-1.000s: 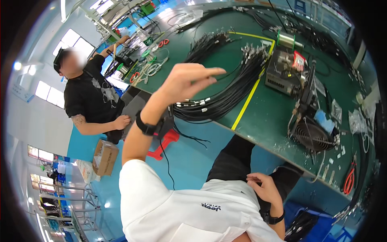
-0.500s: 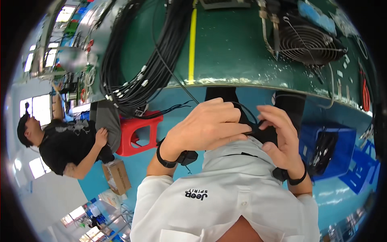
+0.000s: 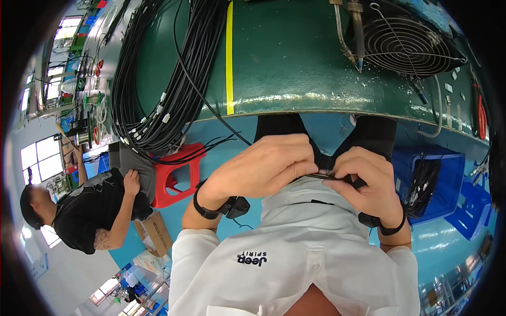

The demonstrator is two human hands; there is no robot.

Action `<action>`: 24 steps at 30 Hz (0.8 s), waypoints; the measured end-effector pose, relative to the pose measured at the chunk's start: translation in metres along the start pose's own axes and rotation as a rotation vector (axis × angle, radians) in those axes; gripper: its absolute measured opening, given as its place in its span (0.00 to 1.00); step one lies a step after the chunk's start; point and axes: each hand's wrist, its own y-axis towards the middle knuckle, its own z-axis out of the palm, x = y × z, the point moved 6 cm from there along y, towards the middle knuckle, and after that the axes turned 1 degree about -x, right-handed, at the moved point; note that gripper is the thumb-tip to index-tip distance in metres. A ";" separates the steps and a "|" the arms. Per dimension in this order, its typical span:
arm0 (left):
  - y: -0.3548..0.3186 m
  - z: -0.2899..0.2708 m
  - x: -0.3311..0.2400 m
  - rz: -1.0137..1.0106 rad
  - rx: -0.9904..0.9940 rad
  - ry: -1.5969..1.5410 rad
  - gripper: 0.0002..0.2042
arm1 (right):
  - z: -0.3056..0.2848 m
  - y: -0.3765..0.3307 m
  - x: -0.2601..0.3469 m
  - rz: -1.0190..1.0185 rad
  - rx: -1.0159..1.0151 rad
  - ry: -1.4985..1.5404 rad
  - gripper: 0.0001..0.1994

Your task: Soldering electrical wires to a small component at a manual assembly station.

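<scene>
— Since half a second ago the view has barely shifted: both hands are still together in front of the white shirt (image 3: 295,247), just a little closer to each other, and the green bench (image 3: 295,58) stays across the top.

— What are the hands doing?

— Left hand (image 3: 263,168) and right hand (image 3: 369,181) meet just below the bench edge, over the lap. Between them runs a thin dark piece (image 3: 329,177), short and flat-looking; it is too small to tell what kind of thing it is.

— And the grip on each side?

— Left fingers are curled and pressed down on the piece's left end. Right thumb and fingers pinch its right end. Both wrists carry black bands.

— What lies on the bench?

— A thick bundle of black cables (image 3: 163,89) hangs over the left part, with small white tags along it, beside a yellow stripe (image 3: 230,52). To the right is a round wire fan guard (image 3: 408,42), with two metal-tipped tools (image 3: 350,31) lying just left of it.

— Below the bench?

— A red plastic stool (image 3: 176,176) on the blue floor at left, a blue crate (image 3: 429,181) holding dark cables at right. Another person in a black shirt (image 3: 92,208) sits at far left, one hand near the stool.
</scene>
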 end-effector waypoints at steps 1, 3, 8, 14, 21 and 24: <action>0.000 -0.007 0.001 -0.056 -0.073 -0.002 0.05 | -0.001 -0.001 0.000 0.016 -0.025 0.023 0.12; -0.001 -0.020 0.002 -0.164 -0.219 -0.005 0.05 | -0.003 -0.003 0.000 0.045 -0.076 0.066 0.12; 0.003 -0.017 -0.013 -0.051 -0.430 0.053 0.04 | -0.009 -0.008 -0.010 0.098 -0.203 0.235 0.13; 0.022 -0.008 -0.025 0.067 -0.322 0.147 0.03 | -0.030 0.000 -0.005 0.100 -0.338 0.351 0.12; 0.026 -0.001 -0.019 0.003 -0.339 0.000 0.02 | -0.026 0.002 -0.006 0.251 -0.315 0.508 0.10; 0.026 -0.002 -0.018 -0.028 -0.347 -0.031 0.02 | -0.027 0.003 -0.007 0.258 -0.292 0.503 0.10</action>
